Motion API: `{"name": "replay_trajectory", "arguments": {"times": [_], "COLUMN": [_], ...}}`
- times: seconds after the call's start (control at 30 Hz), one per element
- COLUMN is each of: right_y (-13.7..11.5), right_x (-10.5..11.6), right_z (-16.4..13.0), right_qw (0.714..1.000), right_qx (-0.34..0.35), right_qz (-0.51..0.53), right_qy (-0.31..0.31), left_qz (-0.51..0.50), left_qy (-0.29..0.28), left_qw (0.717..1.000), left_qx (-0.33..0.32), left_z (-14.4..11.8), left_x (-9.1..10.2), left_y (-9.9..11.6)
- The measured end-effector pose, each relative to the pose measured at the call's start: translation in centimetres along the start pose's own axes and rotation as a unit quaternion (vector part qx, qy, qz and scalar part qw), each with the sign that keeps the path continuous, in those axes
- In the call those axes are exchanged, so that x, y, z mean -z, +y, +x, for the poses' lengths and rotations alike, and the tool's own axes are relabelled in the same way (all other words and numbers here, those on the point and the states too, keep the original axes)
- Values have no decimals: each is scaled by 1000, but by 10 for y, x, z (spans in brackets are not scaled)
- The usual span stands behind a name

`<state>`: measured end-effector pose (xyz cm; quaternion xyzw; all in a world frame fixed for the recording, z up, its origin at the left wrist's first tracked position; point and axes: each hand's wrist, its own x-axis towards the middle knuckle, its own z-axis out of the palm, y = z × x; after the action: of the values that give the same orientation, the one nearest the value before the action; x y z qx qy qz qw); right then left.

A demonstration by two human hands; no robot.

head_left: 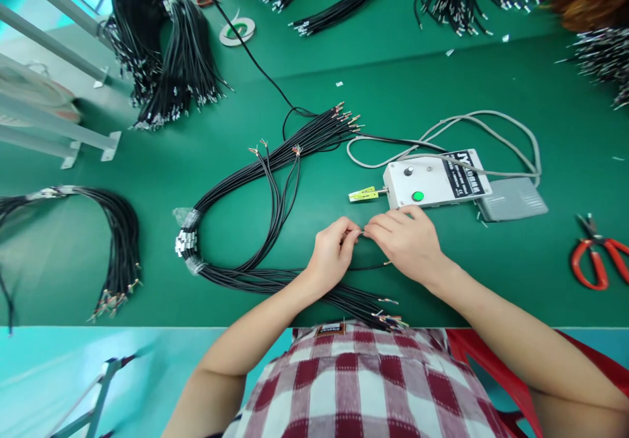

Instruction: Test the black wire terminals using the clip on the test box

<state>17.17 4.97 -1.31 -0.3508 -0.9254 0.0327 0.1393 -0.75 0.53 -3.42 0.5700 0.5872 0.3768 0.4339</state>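
Observation:
My left hand point(332, 249) and my right hand point(407, 238) meet fingertip to fingertip over the green mat, both pinching the stripped end of one thin black cable point(369, 267) that runs under my right palm. A taped bundle of black cables point(255, 182) loops to the left, its bare ends fanned out near my body. Just beyond my right hand stands a small white control box point(435, 181) with a green button and a yellow-green clip on its left side.
A grey foot pedal point(511, 200) lies right of the box, red-handled scissors point(597, 259) further right. More cable bundles point(162, 51) lie at the back and the far left. A tape roll point(237, 31) lies at the back. Another person's hair shows top right.

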Motion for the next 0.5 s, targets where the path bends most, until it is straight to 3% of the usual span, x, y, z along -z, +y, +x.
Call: {"name": "replay_trajectory", "arguments": {"times": [0.17, 0.33, 0.5], "right_y": [26, 37, 40], "right_x": [4, 1, -2], "right_z": [25, 49, 59], "right_qw": [999, 995, 996], "right_qx": [-21, -14, -12], "right_qz": [-43, -100, -75], "right_qy": [27, -14, -44], "left_qz": [-70, -102, -99], "left_qy": [27, 44, 61], "left_qw": [997, 993, 992], "left_qx": [28, 42, 50], "left_z": [22, 41, 45], "left_x": [16, 24, 23], "left_y": [-5, -11, -13]}}
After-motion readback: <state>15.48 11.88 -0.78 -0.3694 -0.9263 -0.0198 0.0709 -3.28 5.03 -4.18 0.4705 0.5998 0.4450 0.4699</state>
